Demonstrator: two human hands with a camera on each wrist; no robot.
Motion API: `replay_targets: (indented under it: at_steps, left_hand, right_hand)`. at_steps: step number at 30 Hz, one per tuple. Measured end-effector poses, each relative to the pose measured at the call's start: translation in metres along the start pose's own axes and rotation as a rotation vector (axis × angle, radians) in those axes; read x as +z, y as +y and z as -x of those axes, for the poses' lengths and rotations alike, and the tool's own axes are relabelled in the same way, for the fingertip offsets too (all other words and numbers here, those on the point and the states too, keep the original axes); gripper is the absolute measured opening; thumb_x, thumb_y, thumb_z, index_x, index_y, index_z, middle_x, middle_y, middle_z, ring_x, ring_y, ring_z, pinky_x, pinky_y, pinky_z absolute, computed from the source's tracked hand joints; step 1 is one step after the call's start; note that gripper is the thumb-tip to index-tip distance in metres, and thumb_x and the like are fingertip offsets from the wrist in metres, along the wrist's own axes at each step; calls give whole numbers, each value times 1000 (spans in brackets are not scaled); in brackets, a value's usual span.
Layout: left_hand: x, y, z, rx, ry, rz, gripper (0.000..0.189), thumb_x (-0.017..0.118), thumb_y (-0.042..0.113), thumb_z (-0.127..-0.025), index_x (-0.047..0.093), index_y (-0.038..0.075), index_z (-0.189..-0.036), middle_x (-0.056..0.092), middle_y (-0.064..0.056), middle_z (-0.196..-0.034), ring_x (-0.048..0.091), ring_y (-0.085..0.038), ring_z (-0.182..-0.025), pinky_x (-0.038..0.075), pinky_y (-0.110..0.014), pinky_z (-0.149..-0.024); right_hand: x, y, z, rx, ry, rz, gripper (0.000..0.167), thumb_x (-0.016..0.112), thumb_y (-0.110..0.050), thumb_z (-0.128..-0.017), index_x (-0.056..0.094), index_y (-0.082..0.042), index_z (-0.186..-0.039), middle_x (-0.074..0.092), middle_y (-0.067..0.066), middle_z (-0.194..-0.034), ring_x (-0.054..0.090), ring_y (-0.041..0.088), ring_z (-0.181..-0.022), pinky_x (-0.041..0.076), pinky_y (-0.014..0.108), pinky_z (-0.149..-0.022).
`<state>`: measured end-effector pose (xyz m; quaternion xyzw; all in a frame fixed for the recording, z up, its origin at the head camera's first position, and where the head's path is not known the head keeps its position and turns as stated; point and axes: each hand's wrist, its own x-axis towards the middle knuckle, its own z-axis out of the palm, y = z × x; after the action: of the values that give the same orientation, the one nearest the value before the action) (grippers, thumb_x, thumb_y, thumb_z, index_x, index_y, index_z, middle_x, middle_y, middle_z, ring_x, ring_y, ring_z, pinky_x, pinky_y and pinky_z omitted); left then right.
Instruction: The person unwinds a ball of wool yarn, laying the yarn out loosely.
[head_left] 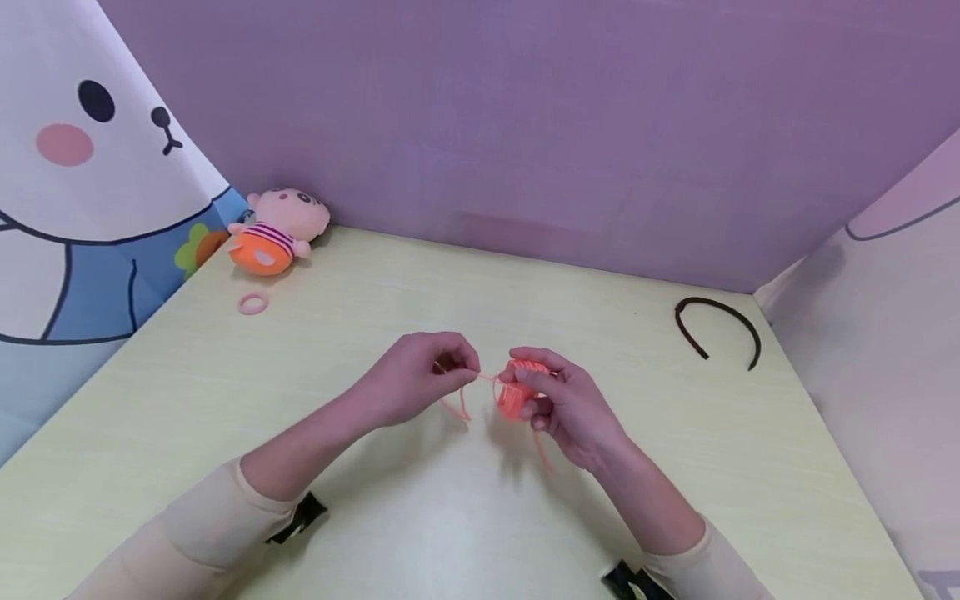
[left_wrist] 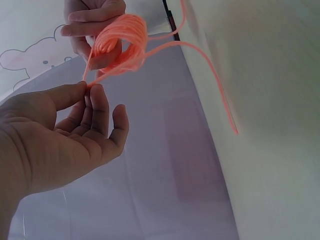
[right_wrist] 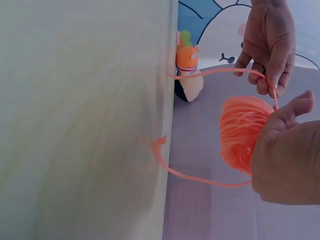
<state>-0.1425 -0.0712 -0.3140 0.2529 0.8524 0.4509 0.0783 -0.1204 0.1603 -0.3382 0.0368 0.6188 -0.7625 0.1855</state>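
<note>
A small coil of orange-pink yarn (head_left: 514, 398) is held above the table by my right hand (head_left: 573, 410), whose fingers curl round it. My left hand (head_left: 420, 377) pinches a strand of the yarn between thumb and forefinger, just left of the coil. In the left wrist view the coil (left_wrist: 124, 40) shows an open loop in its middle, with the right hand's fingers partly through it. One loose yarn end (left_wrist: 227, 107) hangs from the left hand's pinch. Another tail (right_wrist: 200, 180) dangles beneath the coil in the right wrist view.
A plush doll (head_left: 281, 229) in orange and stripes lies at the table's back left corner, with a pink ring (head_left: 252, 303) in front of it. A black headband (head_left: 720, 304) lies at the right. Purple and printed cloths (head_left: 525, 125) enclose the pale table (head_left: 375, 517).
</note>
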Motion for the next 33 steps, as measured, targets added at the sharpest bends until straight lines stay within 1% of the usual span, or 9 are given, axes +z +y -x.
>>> replay_targets:
  at_steps: [4, 9, 15, 22, 25, 33]
  left_hand:
    - [-4, -1, -1, -10, 15, -24, 5, 70, 14, -96, 70, 9, -97, 66, 2, -87, 61, -16, -82, 53, -34, -73]
    - [-9, -3, -3, -31, 30, -56, 4, 70, 14, -97, 69, 10, -96, 64, 3, -86, 59, -17, -81, 51, -34, -72]
    - [-17, -7, -4, -72, 14, -89, 3, 68, 10, -97, 68, 11, -94, 64, 1, -87, 59, -18, -83, 49, -34, -72]
    - [-25, -12, -5, -133, 16, -130, 3, 66, 10, -97, 68, 10, -94, 65, -2, -88, 60, -19, -82, 50, -35, -73]
    - [-28, -14, -6, -155, 29, -136, 3, 66, 10, -98, 67, 10, -95, 65, -3, -89, 59, -20, -82, 49, -36, -72]
    - [-37, -15, -6, -195, 64, -149, 4, 64, 10, -98, 68, 8, -98, 66, -6, -93, 61, -23, -86, 50, -37, -74]
  right_hand:
    - [0, -1, 0, -10, 40, -30, 39, 63, -10, -100, 54, -7, -139, 71, 5, -103, 57, 9, -51, 42, 16, -48]
    - [-1, -1, 0, -18, 61, -54, 38, 61, -9, -101, 54, -8, -138, 71, 4, -103, 54, 8, -49, 41, 16, -46]
    - [-1, -1, -1, -30, 89, -68, 37, 60, -10, -101, 54, -9, -138, 69, 2, -100, 50, 7, -49, 38, 16, -47]
    - [-2, -2, 0, -41, 91, -77, 37, 60, -10, -101, 53, -9, -138, 69, 0, -97, 51, 6, -48, 37, 15, -46]
    - [-2, -2, 0, -40, 92, -84, 37, 60, -10, -102, 53, -9, -138, 70, -1, -96, 51, 6, -46, 37, 15, -45]
    - [-2, -2, 0, -43, 96, -96, 35, 59, -9, -102, 53, -8, -136, 69, -2, -93, 50, 6, -45, 35, 15, -44]
